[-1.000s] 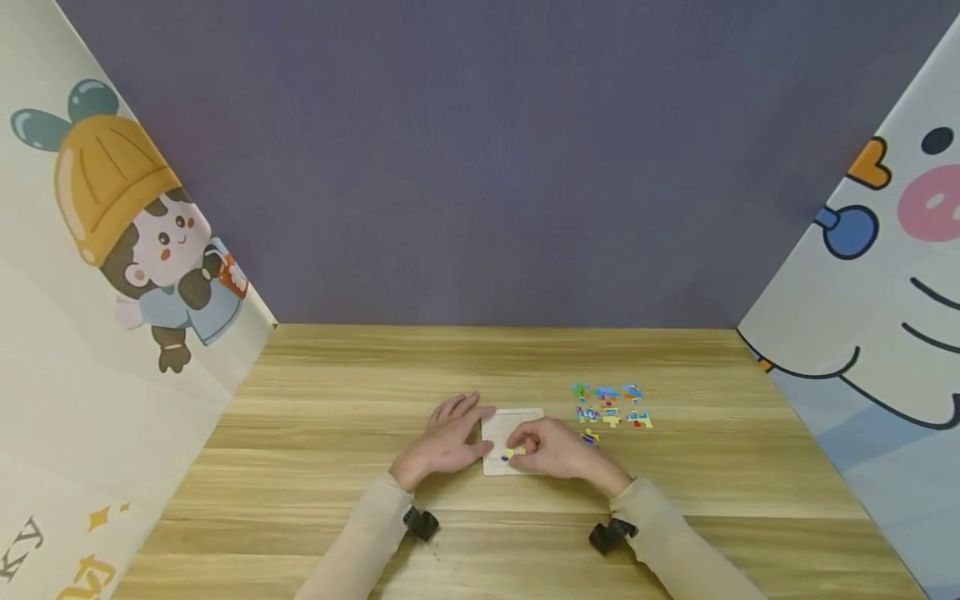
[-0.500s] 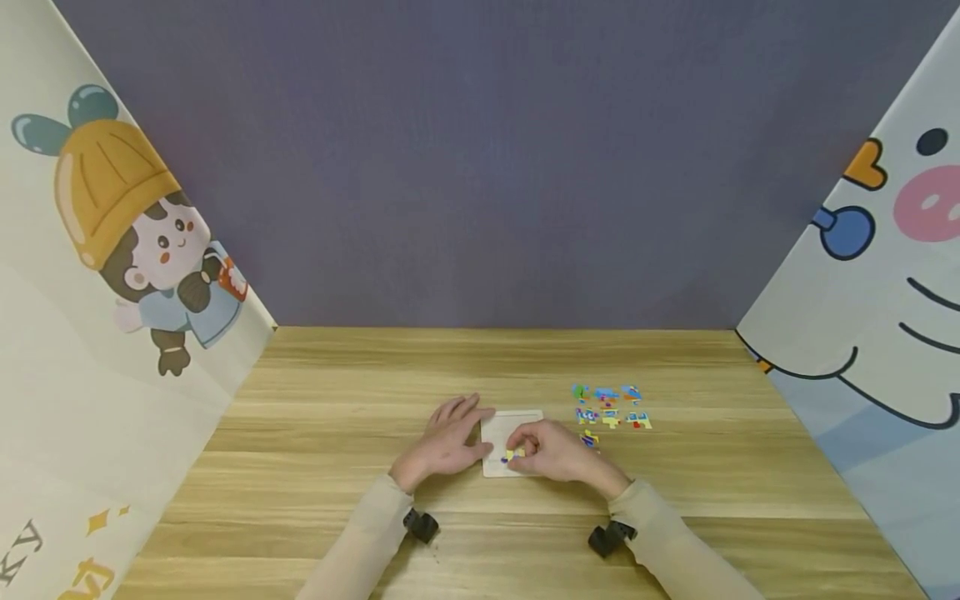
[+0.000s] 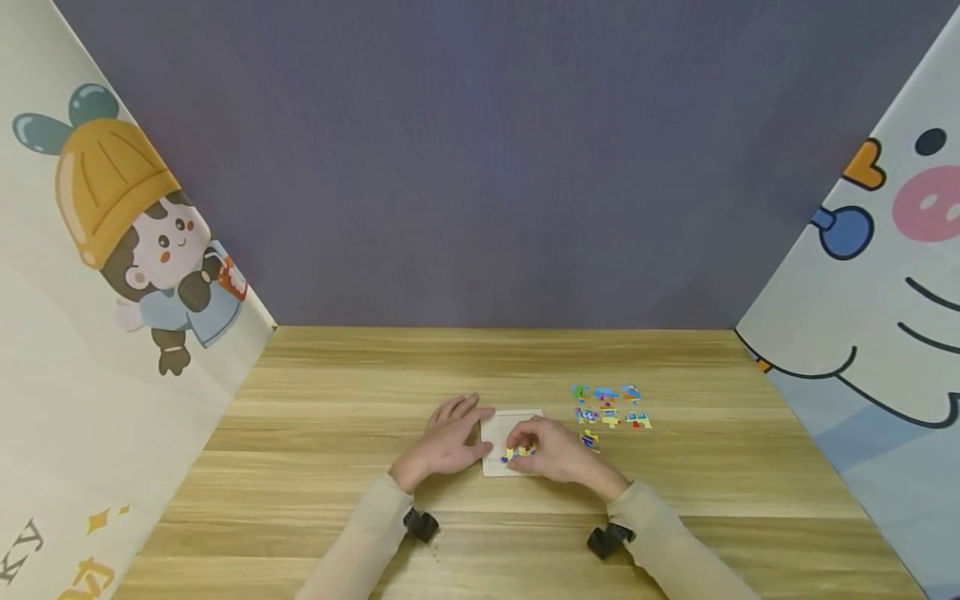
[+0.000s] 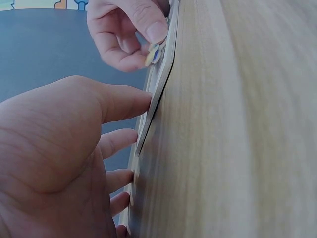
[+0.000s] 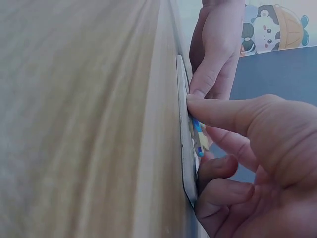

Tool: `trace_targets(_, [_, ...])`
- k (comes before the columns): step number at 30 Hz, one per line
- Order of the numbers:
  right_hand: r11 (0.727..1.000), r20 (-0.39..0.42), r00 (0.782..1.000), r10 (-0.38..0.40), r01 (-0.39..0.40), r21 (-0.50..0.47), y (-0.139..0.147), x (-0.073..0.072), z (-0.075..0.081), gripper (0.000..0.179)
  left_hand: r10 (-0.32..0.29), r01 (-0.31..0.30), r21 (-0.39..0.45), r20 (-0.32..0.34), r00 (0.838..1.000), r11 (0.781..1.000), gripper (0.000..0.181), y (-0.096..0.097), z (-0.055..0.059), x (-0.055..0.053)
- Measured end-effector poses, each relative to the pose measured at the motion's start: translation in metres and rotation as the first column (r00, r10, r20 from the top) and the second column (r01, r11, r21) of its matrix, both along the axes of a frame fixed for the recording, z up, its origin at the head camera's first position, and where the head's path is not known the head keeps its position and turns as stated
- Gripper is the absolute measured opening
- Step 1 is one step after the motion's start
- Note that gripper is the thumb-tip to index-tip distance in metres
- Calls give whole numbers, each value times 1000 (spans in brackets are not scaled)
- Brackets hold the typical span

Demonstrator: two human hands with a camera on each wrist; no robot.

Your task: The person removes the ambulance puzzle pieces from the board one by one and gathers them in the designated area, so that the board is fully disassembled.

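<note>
A pale puzzle board (image 3: 497, 427) lies flat on the wooden table, in front of the person. The left hand (image 3: 448, 437) rests at the board's left side, its thumb and forefinger touching the rim and the other fingers spread on the table. Over the board's lower part, the right hand (image 3: 553, 450) pinches a small yellow and blue jigsaw piece (image 3: 511, 455) low against the surface. In the left wrist view the jigsaw piece (image 4: 154, 53) shows tilted beneath the right thumb. Right fingers partly cover the board and the piece.
Several loose jigsaw pieces (image 3: 610, 418) lie in rows to the right of the board, beyond the right hand. A dark panel (image 3: 495, 183) closes off the table's back. Printed panels (image 3: 907, 333) flank both sides.
The right fingers have shifted slightly, and more of the colourful jigsaw area shows beneath them. The left hand and the board stay in place.
</note>
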State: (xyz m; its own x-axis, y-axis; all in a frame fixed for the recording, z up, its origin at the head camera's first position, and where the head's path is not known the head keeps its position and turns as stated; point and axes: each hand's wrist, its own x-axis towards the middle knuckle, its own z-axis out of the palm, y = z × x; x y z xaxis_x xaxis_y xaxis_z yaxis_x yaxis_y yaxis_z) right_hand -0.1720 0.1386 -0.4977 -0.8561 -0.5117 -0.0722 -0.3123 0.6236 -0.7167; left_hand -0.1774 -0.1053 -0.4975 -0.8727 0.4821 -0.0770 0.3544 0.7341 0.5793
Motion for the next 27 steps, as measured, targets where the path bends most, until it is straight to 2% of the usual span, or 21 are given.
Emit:
trace_targets(10, [999,-29,998,48,-48,-22,3,-2,-2,20,-1,1,3,-6,1000,1000,59,0,0,0])
trace_targets(18, [993,-7,995,102,-102,-63,9,-4,-2,21,3,-3,15,-2,1000,1000,58,0,1,2])
trace_targets(27, [992,25,992,125,-124,-11,14,-5,1,32,-1,1,10,5,1000,1000,58,0,1,2])
